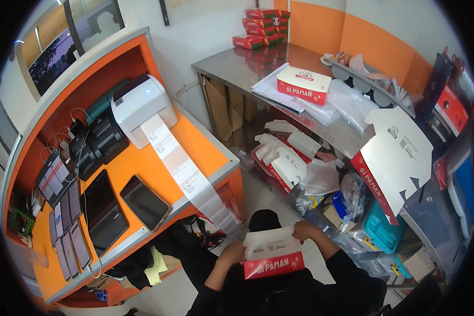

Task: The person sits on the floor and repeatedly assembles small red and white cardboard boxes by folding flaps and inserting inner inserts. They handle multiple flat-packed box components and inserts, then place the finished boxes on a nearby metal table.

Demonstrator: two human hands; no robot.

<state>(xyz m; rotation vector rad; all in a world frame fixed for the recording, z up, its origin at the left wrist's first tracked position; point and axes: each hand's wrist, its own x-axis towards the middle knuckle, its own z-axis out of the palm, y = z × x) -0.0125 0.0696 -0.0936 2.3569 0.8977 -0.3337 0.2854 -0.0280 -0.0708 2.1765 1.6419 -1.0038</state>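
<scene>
A red and white cardboard food box (273, 266) is held over my lap, its printed red side facing me and its white lid flap (268, 243) raised. My left hand (232, 254) is closed on the box's left edge. At the flap's upper right corner, my right hand (306, 231) is closed with bent fingers; the fingertips are partly hidden. Over on the steel table to the right stands a similar unfolded carton (397, 152) with its white flap spread. A closed box (302, 87) of the same kind rests on papers and plastic bags farther back.
On the left, an orange counter (195, 139) bears a white label printer (145, 108) with a long paper strip hanging off the edge, tablets (145, 203) and several phones. Stacked red boxes (260, 26) stand on the steel table's far end. Cartons and a teal bin (383, 229) fill the shelf below.
</scene>
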